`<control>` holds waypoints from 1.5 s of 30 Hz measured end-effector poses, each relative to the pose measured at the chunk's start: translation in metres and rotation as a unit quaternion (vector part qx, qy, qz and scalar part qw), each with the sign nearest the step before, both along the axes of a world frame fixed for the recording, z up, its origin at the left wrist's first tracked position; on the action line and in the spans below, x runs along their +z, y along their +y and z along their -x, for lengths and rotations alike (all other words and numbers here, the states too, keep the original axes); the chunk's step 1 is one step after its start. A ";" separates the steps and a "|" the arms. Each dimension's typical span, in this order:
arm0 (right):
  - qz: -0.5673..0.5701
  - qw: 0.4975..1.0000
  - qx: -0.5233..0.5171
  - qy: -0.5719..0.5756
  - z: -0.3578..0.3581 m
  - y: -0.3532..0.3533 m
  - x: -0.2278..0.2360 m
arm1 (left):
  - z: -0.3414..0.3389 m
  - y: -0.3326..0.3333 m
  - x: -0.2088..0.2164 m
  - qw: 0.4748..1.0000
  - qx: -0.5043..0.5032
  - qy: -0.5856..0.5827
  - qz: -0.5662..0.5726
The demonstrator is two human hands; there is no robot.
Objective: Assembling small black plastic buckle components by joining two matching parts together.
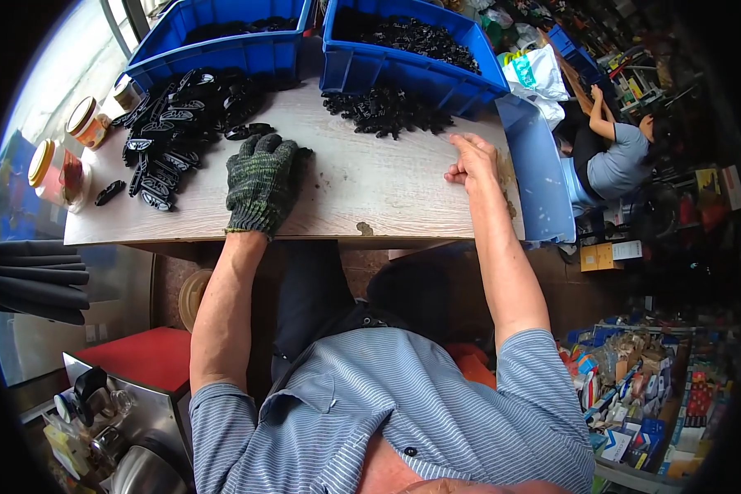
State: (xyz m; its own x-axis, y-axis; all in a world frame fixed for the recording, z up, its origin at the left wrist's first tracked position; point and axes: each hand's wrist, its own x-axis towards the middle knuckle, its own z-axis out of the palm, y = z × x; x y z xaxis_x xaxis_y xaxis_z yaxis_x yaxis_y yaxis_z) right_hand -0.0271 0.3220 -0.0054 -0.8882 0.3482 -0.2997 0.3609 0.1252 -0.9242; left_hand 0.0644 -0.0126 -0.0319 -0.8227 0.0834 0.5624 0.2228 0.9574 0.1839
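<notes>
My left hand [261, 183], in a dark green-black knit glove, rests on the pale wood-look table [346, 193] with its fingers curled down. A dark bit shows at the glove's right edge; what the fingers close on is hidden. Just past the fingertips lies one black oval piece [249, 131], beside a heap of black oval plastic pieces [169, 123] with pale markings. My bare right hand [474, 160] is over the table's right side, index finger stretched out and thumb apart, holding nothing visible. Ahead of it spreads a pile of small black parts [383, 111].
Two blue bins, one at left [222, 58] and one at right [412, 66], hold black parts along the far edge. Lidded jars [86, 122] stand at far left. A light blue container [539, 173] adjoins the table's right edge. Another person [622, 156] sits beyond it.
</notes>
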 end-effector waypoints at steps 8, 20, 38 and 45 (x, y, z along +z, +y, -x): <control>-0.102 0.992 0.075 0.001 0.020 -0.012 0.001 | -0.001 -0.001 -0.004 0.999 -0.001 -0.017 -0.027; -0.179 0.977 0.117 0.023 0.014 -0.010 -0.001 | -0.001 0.001 0.000 0.999 -0.009 -0.003 -0.033; -0.036 0.993 0.110 0.018 -0.006 0.000 -0.001 | -0.006 -0.001 0.006 0.995 0.015 0.078 -0.065; 0.054 0.988 0.144 0.018 -0.037 -0.013 0.000 | -0.028 0.060 -0.008 0.923 -0.127 -0.014 -0.363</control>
